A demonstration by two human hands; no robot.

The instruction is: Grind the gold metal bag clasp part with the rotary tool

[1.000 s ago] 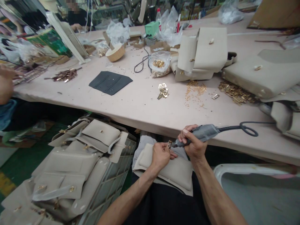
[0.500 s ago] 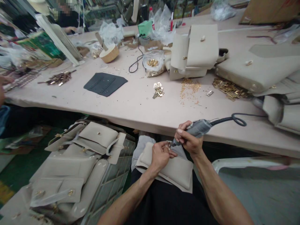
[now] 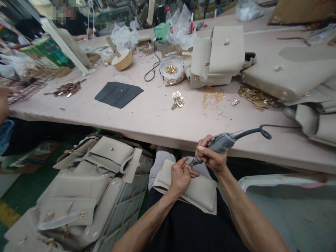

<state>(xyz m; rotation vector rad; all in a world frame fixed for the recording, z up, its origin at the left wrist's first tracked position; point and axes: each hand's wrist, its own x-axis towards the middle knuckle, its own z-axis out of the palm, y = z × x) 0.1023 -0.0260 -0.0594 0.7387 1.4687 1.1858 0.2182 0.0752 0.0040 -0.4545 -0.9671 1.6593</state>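
Note:
Across my lap lies a beige bag (image 3: 201, 190) with a flat, padded body. My right hand (image 3: 210, 154) is wrapped round a grey electric screwdriver (image 3: 223, 142), which slants down to the left with its cord running off to the right. Its tip meets the fingertips of my left hand (image 3: 181, 176) over the bag's upper edge. The left fingers are bent together around a small pale piece at the tip, too small and partly covered to name. The left palm rests against the bag.
On the table (image 3: 131, 120) are gold metal plates (image 3: 177, 100), scattered small screws (image 3: 213, 98), a dark sheet (image 3: 118, 94) and a bag of gold fittings (image 3: 172, 71). More beige bags (image 3: 76, 185) are heaped at my left. A white bin (image 3: 283, 178) stands right. A person's arm (image 3: 4, 105) shows far left.
The screwdriver and both hands stay nearly in place, with the tip still at the left fingertips. The view has shifted slightly. The person at the back has moved a little to the left.

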